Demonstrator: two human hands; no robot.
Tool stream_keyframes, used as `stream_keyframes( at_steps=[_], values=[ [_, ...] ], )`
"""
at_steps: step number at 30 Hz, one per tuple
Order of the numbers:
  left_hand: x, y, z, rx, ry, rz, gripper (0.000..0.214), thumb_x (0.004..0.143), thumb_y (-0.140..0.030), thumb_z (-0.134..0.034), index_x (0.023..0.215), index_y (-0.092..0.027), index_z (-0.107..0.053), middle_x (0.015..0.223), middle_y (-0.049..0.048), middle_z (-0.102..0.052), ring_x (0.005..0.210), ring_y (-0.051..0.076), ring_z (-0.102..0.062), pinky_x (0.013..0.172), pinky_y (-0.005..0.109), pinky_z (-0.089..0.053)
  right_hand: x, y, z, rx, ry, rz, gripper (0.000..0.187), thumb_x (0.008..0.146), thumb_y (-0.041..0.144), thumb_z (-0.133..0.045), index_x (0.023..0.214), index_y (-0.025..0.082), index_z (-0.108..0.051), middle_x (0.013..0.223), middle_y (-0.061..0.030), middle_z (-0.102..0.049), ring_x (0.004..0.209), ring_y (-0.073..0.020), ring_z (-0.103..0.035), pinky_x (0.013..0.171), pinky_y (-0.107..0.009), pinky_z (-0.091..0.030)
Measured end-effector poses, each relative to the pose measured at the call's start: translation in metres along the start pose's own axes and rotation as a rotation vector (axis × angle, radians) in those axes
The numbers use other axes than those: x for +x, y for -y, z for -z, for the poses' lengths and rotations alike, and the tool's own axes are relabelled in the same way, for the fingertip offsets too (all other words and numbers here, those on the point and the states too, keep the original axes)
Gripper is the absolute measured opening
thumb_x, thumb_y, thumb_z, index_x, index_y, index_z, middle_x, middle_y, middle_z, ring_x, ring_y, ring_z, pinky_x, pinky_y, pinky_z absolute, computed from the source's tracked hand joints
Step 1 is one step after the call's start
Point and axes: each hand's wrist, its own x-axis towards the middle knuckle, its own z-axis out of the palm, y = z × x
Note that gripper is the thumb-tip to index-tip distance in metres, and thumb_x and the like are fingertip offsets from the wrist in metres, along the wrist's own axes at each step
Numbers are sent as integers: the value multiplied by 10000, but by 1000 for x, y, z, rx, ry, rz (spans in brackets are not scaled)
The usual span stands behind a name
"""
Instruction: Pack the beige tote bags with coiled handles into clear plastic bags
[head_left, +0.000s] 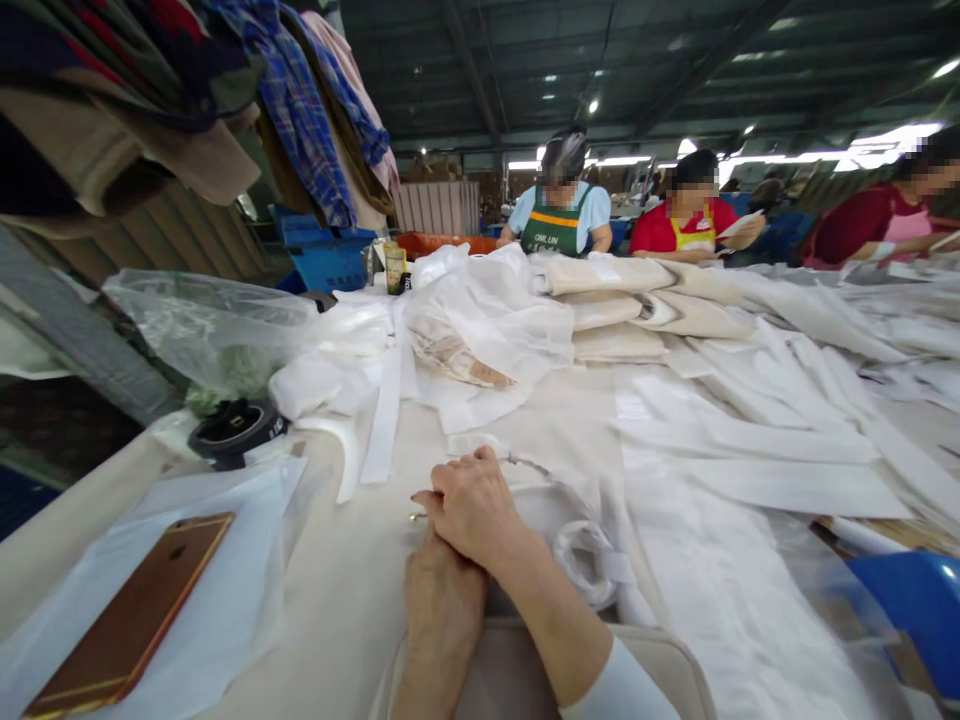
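Both my hands are together over a beige bag [510, 675] near the bottom middle of the head view. My right hand [480, 505] crosses over the left, its fingers curled closed; what they hold is hidden. My left hand [442, 590] lies underneath, its fingers covered by the right. A small gold-coloured metal piece [417, 517] pokes out at the left of the fingers. Just beyond, a thin strap or chain [531, 466] runs to the right. Beside my right forearm lies a white-wrapped ring-shaped part [585, 565].
At left, a phone [142, 610] lies on white sheets, with a black tape roll [236, 430] behind it. Plastic bags [495, 330], stacked beige pieces [615, 300] and white strips [780, 440] spread over the table. A blue object [911, 600] is at right. Several people sit opposite.
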Motion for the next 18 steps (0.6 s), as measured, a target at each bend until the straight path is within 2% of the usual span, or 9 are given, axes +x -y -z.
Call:
stream_keyframes(
  at_steps=[5,8,10,14,18],
  values=[
    [0,-19,27,-22,151,155,285,755,-98,-488,1033,-130,-544,896,123,-677,889,287,-648,700,363,-443,2,-4,3,64,26,-40,179,808,280,-651,663,175,-642,687,-49,-701,711,-185,-630,754,-307,-336],
    [-2,-18,37,-33,204,159,286,765,-118,-499,1049,-146,-518,982,111,-669,948,289,-632,751,377,-421,2,-1,3,85,20,-43,191,814,237,-625,633,177,-634,649,-43,-690,652,-171,-615,684,-282,-336],
    [-5,-16,40,4,222,142,240,780,-138,-504,1020,-154,-515,999,109,-663,972,285,-621,777,379,-408,2,0,4,90,13,-46,203,816,218,-609,617,179,-628,630,-40,-680,619,-162,-599,641,-272,-326],
    [-11,-14,42,185,292,126,105,821,-181,-469,907,-149,-520,908,121,-655,935,291,-621,796,400,-393,5,0,5,80,-3,-69,218,827,199,-586,613,174,-617,618,-44,-667,597,-161,-581,613,-272,-305],
    [-10,-16,38,212,316,182,106,836,-217,-482,899,-140,-519,894,115,-656,943,292,-619,823,409,-395,4,-2,0,68,-14,-36,186,839,204,-595,659,167,-619,661,-37,-674,677,-163,-607,703,-283,-311]
  ],
)
